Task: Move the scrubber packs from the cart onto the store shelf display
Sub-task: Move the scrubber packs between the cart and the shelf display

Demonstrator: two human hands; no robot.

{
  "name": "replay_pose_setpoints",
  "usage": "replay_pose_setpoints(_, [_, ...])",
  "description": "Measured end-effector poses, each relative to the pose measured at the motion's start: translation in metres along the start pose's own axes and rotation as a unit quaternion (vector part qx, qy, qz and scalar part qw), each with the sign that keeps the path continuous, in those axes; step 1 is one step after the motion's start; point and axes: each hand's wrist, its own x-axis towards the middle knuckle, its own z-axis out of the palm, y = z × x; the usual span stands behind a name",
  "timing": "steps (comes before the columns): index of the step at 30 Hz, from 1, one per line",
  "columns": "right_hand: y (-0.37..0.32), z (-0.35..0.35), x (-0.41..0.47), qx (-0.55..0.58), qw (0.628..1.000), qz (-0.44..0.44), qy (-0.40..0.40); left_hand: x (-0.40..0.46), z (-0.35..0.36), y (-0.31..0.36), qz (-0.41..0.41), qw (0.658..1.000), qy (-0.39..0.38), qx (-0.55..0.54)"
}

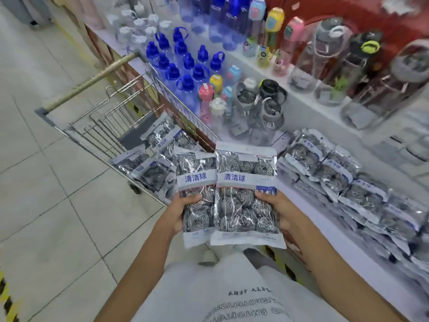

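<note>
Two scrubber packs are in the air between the cart and the shelf, side by side and overlapping a little, labels up. The left pack (197, 196) is gripped at its lower half by the left hand (180, 213), thumb curled over the front of the bag. The right pack (246, 194) is gripped the same way by the right hand (278, 212), thumb on the front and fingers behind it. Both hang just off the near edge of the shelf (329, 228), not yet set down.

On the shelf, a row of packs (343, 182) already lies stacked and overlapping along the front edge, running toward the right corner, so a good share of the job looks done. The cart (97, 126) stands at the shelf's left end, and several packs (151, 163) are still piled in the near part of its basket; how many lie underneath is hidden. So the work seems to be somewhere past the middle: these two need placing, then the rest of the basket.

Farther back on the shelf stand blue-capped bottles (183, 63) and larger clear jugs (325, 61).
</note>
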Motion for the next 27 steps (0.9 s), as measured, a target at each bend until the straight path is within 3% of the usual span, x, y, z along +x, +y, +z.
replay_pose_setpoints(14, [0.113,-0.211,-0.175,0.189,0.963,-0.068,0.177,-0.050,0.201,-0.124,-0.023,0.974,-0.114,0.192])
replay_pose_setpoints(21, [0.190,-0.315,-0.269,0.295,0.917,-0.078,0.256,-0.076,0.296,-0.222,-0.082,0.944,-0.195,0.251])
replay_pose_setpoints(27, [0.264,-0.393,-0.319,0.347,0.882,-0.080,0.309,-0.112,0.375,-0.291,-0.073,0.917,-0.249,0.304])
